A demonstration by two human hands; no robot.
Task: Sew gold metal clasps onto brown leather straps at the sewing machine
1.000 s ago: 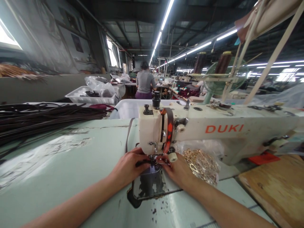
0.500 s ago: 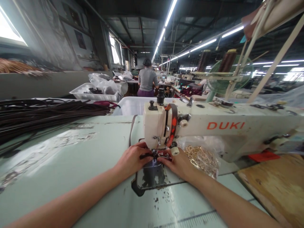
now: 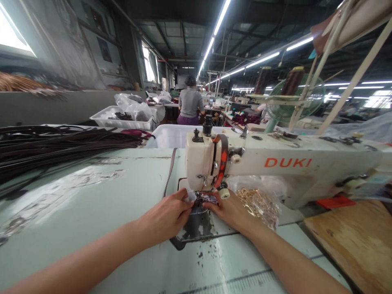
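A white sewing machine [image 3: 245,157] stands before me, its needle and presser foot [image 3: 199,199] low over the metal plate [image 3: 197,229]. To the left of the foot, my left hand [image 3: 168,214] has thumb and forefinger pinched together on a narrow dark strap [image 3: 170,171], whose tail runs up across the table behind the hand. My right hand [image 3: 228,209] is closed just right of the foot, fingertips close to the needle area; what lies in them is mostly hidden by the fingers and machine head.
A clear bag of gold-coloured metal hooks [image 3: 260,204] lies under the machine arm. Dark straps [image 3: 61,149] are heaped on the left of the pale green table [image 3: 122,200]. A wooden board [image 3: 355,241] is at right. White bins [image 3: 167,134] and a person in grey [image 3: 190,102] are beyond.
My left hand has drawn slightly left and down from the presser foot, its fingers now more tightly pinched. The strap's tail has shifted a little. My right hand stays almost in place.
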